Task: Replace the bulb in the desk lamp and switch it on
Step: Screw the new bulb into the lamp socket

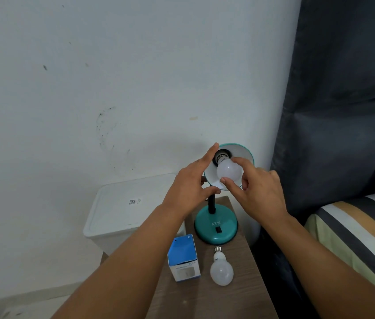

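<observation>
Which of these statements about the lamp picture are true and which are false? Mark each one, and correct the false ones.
1. The right hand pinches the bulb in the shade. True.
2. The left hand holds the bulb box. False: it steadies the lamp shade, its fingers lying along the rim; the blue and white box stands on the table.
3. A second bulb lies on the wooden table in front of the lamp base. True.
4. The lamp is red. False: its base and shade rim are teal.
5. The lamp is lit. False: the bulb in the shade shows no glow.
</observation>
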